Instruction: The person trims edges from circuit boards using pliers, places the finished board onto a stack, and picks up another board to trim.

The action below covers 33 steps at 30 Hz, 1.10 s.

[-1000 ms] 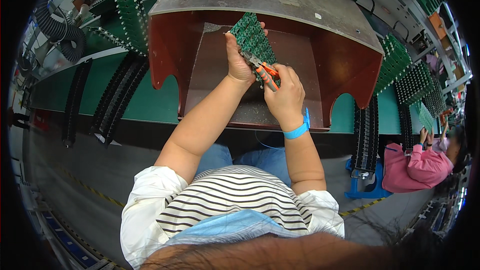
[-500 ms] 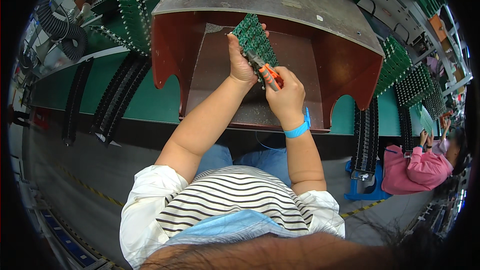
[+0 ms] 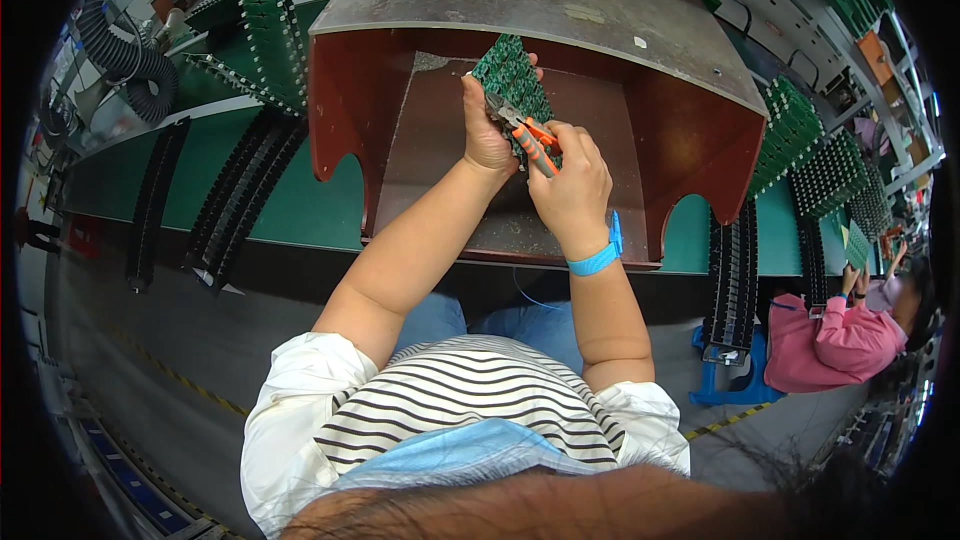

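Observation:
My left hand (image 3: 487, 130) grips a green circuit board (image 3: 512, 75) by its edges, thumb on the near left side and fingertips showing past the far right edge. The board is tilted up in front of the open red-brown box (image 3: 400, 140). In my right hand (image 3: 572, 185) is a pair of cutting pliers (image 3: 535, 145) with orange and grey handles. The pliers' metal jaws lie over the board's left edge, close to my left thumb. Whether the jaws touch a part on the board is too small to tell. A blue wrist strap (image 3: 596, 258) circles my right wrist.
Black slotted racks (image 3: 160, 200) lie on the green bench (image 3: 280, 210) to the left, with another rack (image 3: 732, 280) at right. Upright green boards (image 3: 785, 135) stand beside the box. A grey hose (image 3: 125, 50) curves at far left. A person in pink (image 3: 850, 345) handles a board at right.
The pliers have shifted slightly left and swung, their jaws now nearer my left thumb and their handles spread. The board sits slightly lower in the picture.

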{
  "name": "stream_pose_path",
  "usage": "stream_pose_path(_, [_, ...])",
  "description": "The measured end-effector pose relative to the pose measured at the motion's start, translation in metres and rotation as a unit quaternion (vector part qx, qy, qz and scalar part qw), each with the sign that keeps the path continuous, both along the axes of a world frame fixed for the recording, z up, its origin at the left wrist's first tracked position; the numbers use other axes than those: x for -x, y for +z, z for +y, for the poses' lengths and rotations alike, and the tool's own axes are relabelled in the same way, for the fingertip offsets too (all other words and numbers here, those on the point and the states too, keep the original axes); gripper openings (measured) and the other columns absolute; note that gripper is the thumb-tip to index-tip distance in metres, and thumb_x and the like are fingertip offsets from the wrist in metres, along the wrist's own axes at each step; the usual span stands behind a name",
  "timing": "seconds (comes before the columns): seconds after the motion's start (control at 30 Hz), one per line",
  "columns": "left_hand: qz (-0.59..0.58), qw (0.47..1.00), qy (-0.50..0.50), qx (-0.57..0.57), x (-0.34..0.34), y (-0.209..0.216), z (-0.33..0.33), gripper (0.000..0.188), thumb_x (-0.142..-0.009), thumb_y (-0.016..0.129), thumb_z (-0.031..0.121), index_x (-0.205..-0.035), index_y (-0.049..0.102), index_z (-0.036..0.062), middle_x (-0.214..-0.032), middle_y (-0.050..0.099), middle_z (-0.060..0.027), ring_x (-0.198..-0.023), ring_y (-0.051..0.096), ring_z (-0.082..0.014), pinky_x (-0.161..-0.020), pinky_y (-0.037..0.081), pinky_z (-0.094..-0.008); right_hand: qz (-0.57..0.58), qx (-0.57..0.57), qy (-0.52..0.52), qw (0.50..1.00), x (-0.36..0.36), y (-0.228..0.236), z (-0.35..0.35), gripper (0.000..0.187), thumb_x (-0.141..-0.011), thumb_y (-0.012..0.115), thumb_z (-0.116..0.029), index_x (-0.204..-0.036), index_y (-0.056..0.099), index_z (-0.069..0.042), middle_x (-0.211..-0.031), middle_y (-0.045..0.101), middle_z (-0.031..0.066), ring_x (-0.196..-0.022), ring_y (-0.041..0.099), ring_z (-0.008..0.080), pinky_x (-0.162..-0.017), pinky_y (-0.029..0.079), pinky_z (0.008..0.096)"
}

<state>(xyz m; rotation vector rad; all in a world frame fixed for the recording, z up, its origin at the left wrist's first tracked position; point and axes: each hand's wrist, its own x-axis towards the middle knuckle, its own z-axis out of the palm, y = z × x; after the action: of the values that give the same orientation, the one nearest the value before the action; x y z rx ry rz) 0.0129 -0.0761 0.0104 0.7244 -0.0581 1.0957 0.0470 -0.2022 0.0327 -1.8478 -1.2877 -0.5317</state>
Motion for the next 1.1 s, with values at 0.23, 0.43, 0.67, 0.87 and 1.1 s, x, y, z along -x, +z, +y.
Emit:
stream_pose_path(0.23, [0.007,1.000,0.021,-0.001,0.000,0.001,-0.002,0.096,-0.084,0.037,0.088,-0.140,0.053,0.0106,-0.131,0.064,-0.0116,-0.116,0.063,-0.0218,-0.091,0.054,-0.0359,0.043,0.038,0.006,0.998,-0.001,-0.002,-0.001,0.030,-0.074,0.072,-0.005,-0.103,0.066,-0.008,-0.086,0.068,0.0067,-0.069,0.063,0.0267,-0.062,0.050,0.0365])
stream_pose_path(0.43, [0.009,1.000,0.022,-0.009,0.000,-0.001,0.000,0.099,-0.082,0.035,0.090,-0.139,0.054,0.0106,-0.130,0.064,-0.0109,-0.115,0.064,-0.0216,-0.092,0.054,-0.0350,0.073,0.032,0.020,0.997,-0.002,-0.001,0.000,0.029,-0.074,0.071,-0.004,-0.102,0.067,-0.008,-0.084,0.068,0.0064,-0.067,0.063,0.0269,-0.062,0.050,0.0365])
stream_pose_path(0.67, [0.010,1.000,0.026,-0.004,0.001,0.002,-0.001,0.099,-0.083,0.034,0.090,-0.138,0.054,0.0101,-0.129,0.065,-0.0104,-0.113,0.065,-0.0218,-0.093,0.054,-0.0349,0.028,0.001,0.004,1.000,-0.003,0.007,0.004,0.032,-0.074,0.072,-0.006,-0.105,0.067,-0.008,-0.091,0.068,0.0077,-0.073,0.064,0.0279,-0.064,0.051,0.0370])
stream_pose_path(0.87, [0.007,1.000,0.002,-0.009,0.002,0.002,-0.003,0.099,-0.083,0.033,0.089,-0.138,0.055,0.0098,-0.129,0.065,-0.0106,-0.113,0.065,-0.0216,-0.094,0.053,-0.0350,-0.003,0.005,0.005,1.000,0.000,0.014,0.010,0.033,-0.074,0.072,-0.007,-0.107,0.066,-0.007,-0.096,0.068,0.0088,-0.077,0.065,0.0288,-0.066,0.051,0.0375])
stream_pose_path(1.1, [0.007,1.000,-0.008,-0.019,0.004,0.001,-0.002,0.098,-0.085,0.032,0.089,-0.138,0.055,0.0102,-0.129,0.065,-0.0105,-0.114,0.065,-0.0214,-0.095,0.053,-0.0350,0.014,0.004,0.008,1.000,0.002,0.015,0.012,0.033,-0.074,0.072,-0.006,-0.107,0.066,-0.006,-0.095,0.067,0.0091,-0.078,0.065,0.0287,-0.067,0.052,0.0380])
